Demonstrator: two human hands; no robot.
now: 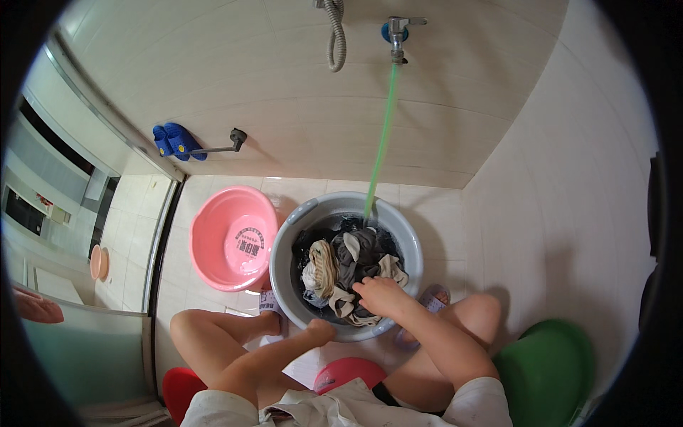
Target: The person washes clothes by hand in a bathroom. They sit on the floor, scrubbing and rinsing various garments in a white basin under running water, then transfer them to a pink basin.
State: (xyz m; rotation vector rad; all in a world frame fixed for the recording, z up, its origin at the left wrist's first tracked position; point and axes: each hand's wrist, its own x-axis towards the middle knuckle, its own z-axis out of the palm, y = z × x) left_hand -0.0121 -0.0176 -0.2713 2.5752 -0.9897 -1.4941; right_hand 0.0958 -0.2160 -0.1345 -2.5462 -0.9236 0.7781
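Note:
A grey plastic basin stands on the floor between my legs, with dark water and a heap of wet clothes in it. Grey, white and beige striped fabrics lie bunched together there. My right hand rests on the clothes at the basin's near right, its fingers bent over the cloth; whether they grip it I cannot tell. At the near rim is my left hand, curled, with its fingers mostly hidden. A green hose runs down from the wall tap into the basin.
Left of the grey basin stands a pink basin with printing inside. Blue clogs hang on a wall rack, and a shower hose hangs above. A green plastic tub is at the lower right, red plastic items at the lower left.

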